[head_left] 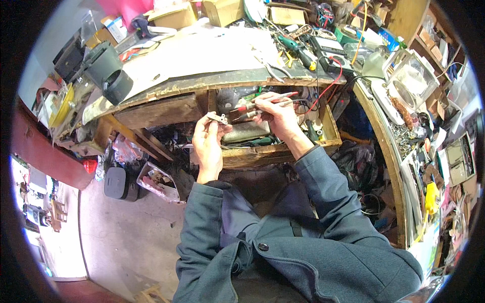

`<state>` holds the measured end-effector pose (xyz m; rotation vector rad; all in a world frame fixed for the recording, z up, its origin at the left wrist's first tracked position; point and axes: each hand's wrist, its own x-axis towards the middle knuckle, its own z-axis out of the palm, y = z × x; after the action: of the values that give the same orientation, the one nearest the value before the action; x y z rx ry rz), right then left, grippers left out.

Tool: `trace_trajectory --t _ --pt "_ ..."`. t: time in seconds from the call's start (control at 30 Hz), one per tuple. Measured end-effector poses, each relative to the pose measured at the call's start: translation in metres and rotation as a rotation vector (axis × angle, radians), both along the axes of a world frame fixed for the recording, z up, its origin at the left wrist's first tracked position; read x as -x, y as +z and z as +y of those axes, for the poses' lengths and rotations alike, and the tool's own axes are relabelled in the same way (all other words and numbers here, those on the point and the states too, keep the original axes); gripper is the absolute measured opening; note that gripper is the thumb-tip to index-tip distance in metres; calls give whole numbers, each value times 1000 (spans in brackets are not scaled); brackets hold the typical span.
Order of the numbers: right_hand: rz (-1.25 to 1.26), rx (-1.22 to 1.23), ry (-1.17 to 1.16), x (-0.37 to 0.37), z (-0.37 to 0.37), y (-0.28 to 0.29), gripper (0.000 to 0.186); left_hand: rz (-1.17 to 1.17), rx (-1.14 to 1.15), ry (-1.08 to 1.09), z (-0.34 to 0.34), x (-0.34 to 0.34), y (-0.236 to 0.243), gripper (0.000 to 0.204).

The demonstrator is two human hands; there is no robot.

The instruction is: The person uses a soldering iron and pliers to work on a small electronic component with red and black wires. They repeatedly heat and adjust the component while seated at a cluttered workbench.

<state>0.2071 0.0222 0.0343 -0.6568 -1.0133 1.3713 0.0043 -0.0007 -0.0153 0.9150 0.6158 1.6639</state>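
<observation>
My left hand [207, 146] is closed on a small pale part with metal contacts [218, 118], pinched between thumb and fingers above an open wooden drawer [283, 151]. To its right, my right hand [281, 118] grips a pair of test probes, one of them a red probe [243, 108]. The probe tips point left toward the small part; whether they touch it I cannot tell. A red test lead [335, 91] runs up to a dark meter [331, 62] at the bench edge. Tools and bags fill the drawer below my hands.
Pliers [274, 68] and a green-handled tool [297, 50] lie on the cluttered bench [202, 55]. Grey cylindrical containers [117, 86] stand at left. A side bench [376, 116] curves along my right. Below are a black bin [117, 183] and an open box [160, 184].
</observation>
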Motion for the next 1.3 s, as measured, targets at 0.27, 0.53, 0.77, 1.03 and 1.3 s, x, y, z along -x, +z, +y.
trace_trajectory --t 0.27,0.53,0.77,1.03,1.3 --pt "-17 4 -8 11 -5 1 16 43 43 -22 -2 1 4 22" --pt "-79 30 -8 8 -2 -5 13 57 75 -23 -2 -2 6 21" --pt "-76 -16 35 12 -5 -7 15 42 78 -10 -6 -1 7 21" --pt "-63 -20 15 9 -6 -6 12 43 74 -25 -5 -3 9 23" --pt "-32 -8 9 11 -3 -9 11 70 97 -9 -7 -2 8 21"
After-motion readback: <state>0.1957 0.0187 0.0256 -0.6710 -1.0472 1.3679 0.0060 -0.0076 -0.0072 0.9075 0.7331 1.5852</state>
